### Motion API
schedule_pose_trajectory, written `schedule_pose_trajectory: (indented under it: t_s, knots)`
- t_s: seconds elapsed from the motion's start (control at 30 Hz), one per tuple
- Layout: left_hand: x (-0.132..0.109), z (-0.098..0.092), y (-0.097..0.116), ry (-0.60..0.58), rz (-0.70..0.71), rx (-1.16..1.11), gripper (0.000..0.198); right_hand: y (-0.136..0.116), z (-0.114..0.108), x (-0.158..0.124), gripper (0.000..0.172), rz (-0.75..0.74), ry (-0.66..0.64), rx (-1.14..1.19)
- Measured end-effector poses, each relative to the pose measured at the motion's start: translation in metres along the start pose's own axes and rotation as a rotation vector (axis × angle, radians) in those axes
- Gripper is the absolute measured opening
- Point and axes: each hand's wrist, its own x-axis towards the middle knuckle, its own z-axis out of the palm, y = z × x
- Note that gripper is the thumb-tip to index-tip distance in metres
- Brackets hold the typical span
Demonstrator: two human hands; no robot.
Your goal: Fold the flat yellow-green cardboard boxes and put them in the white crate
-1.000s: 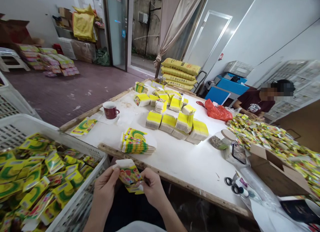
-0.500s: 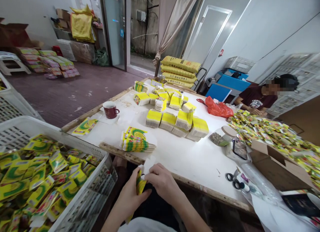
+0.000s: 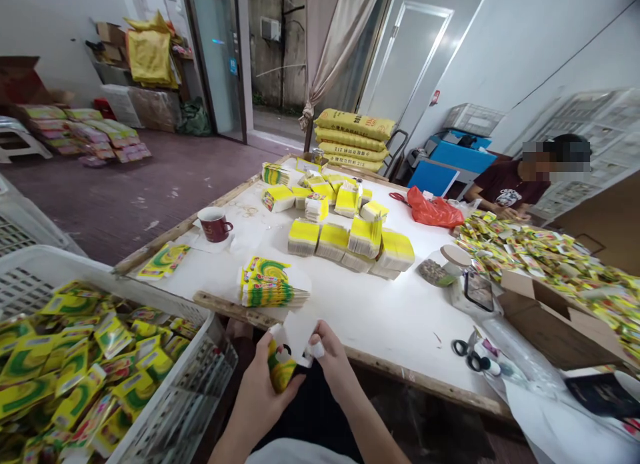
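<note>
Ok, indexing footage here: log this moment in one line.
left hand: holds yellow-green printed card packet; right hand: at its white flap; nearby: white perforated plastic crate

Mug (image 3: 215, 229) upright on paper near left table (image 3: 360, 307) edge; red bag (image 3: 435, 209) at far right, lidded jar (image 3: 443, 269) nearer, phone (image 3: 479, 291) just beside it, open carton (image 3: 547, 327) to the right, black-handled scissors (image 3: 465, 353) in front. Behind table: stacked yellow sacks (image 3: 350, 141), tied curtain (image 3: 340, 44), blue unit (image 3: 457, 155) with pale crate (image 3: 479, 119) on top, co-worker (image 3: 509, 184) in dark shirt seated right. Back left: white stool (image 3: 20, 139), green bag (image 3: 194, 117) on floor, yellow bag (image 3: 150, 56) up on a pile, glass door (image 3: 215, 57) beside the opening.
</note>
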Motion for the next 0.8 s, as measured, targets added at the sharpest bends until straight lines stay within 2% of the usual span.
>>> schedule_pose_trajectory:
  t_s: [0.13, 0.23, 0.33, 0.4, 0.57, 0.73, 0.8]
  knots:
    - [-0.002, 0.001, 0.001, 0.032, 0.048, -0.108, 0.071, -0.001, 0.007, 0.002, 0.039, 0.174, 0.033, 0.196]
    - [-0.002, 0.0, -0.002, 0.051, 0.076, -0.062, 0.069, 0.01, 0.022, -0.004, 0.035, 0.321, 0.027, 0.414]
    - [-0.003, 0.0, -0.008, 0.068, 0.082, 0.0, 0.07, 0.02, 0.031, -0.009, 0.038, 0.417, -0.012, 0.502]
    - [-0.003, 0.0, -0.011, 0.092, 0.076, -0.007, 0.07, 0.024, 0.03, -0.011, 0.04, 0.393, -0.013, 0.5]
    - [0.0, 0.0, -0.008, 0.186, 0.076, 0.005, 0.062, 0.025, 0.021, -0.014, 0.052, 0.123, -0.027, 0.332]
    - [0.0, -0.002, 0.001, 0.03, 0.102, 0.07, 0.053, 0.018, 0.022, -0.014, 0.051, 0.099, -0.042, 0.211]
    - [0.0, -0.003, 0.002, 0.01, 0.087, 0.112, 0.051, 0.013, 0.023, -0.012, 0.047, 0.086, -0.034, 0.155]
